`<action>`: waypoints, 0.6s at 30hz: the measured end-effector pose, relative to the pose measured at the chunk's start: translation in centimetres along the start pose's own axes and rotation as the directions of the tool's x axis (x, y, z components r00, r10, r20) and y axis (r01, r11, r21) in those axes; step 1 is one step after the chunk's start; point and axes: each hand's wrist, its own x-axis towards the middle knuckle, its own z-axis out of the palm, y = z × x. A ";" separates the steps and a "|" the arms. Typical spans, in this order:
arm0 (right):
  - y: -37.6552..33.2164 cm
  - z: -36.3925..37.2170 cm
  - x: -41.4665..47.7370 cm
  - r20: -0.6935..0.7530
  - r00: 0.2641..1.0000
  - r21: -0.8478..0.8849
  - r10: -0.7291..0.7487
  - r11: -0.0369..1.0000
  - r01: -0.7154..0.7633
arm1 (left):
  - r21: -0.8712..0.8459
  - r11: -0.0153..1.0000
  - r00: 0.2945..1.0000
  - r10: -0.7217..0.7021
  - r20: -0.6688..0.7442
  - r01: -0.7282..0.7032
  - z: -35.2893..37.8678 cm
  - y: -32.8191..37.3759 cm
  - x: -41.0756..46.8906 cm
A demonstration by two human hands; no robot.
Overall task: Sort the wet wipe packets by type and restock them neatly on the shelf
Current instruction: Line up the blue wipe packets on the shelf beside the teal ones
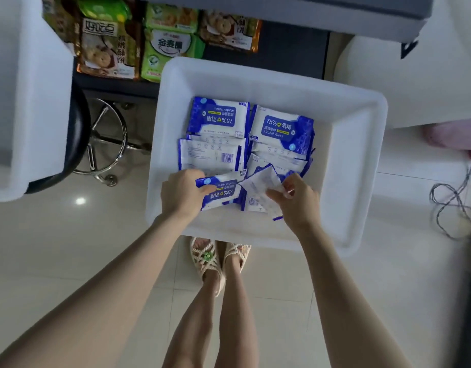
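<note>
While in the tub [361, 155], left hand [182, 195] gripping a blue-faced packet [223, 192], right hand [295, 200] a white-sided packet [258, 185].

Both hands reach into a white bin [361, 155] on the tiled floor. The left hand [181, 193] grips one end of a blue packet [225, 192], label up. The right hand [295, 200] pinches a tilted packet [258, 185] showing its white back; the two packets touch. More packets [281, 128] lie beyond them - some label up, some back up. Snack bags [107, 49] fill the shelf [282, 43] behind, and a stool [107, 139] stands to the left.
</note>
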 end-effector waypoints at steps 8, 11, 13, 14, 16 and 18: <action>-11.1 -6.6 -8.9 0.040 0.997 0.372 -0.062 0.927 0.043 | -0.618 0.776 0.974 -0.214 -0.070 0.126 -13.0 2.0 -9.0; -17.3 -8.9 -13.0 0.065 0.991 0.515 -0.115 0.854 0.065 | -0.806 0.584 0.972 -0.228 -0.050 0.096 -19.6 2.6 -12.3; -21.9 -10.0 -15.6 0.081 0.983 0.560 -0.165 0.823 0.092 | -0.882 0.467 0.975 -0.220 -0.043 0.066 -24.3 2.5 -14.0; -24.2 -10.4 -16.8 0.079 0.978 0.570 -0.192 0.814 0.114 | -0.899 0.435 0.979 -0.201 -0.035 0.057 -26.7 2.3 -14.7; -29.0 -10.6 -19.3 0.073 0.973 0.596 -0.220 0.792 0.134 | -0.907 0.420 0.991 -0.134 -0.029 0.030 -31.6 1.6 -15.8; -34.0 -10.2 -21.8 0.079 0.968 0.625 -0.237 0.768 0.137 | -0.917 0.398 0.998 -0.046 -0.032 -0.011 -36.6 0.7 -16.5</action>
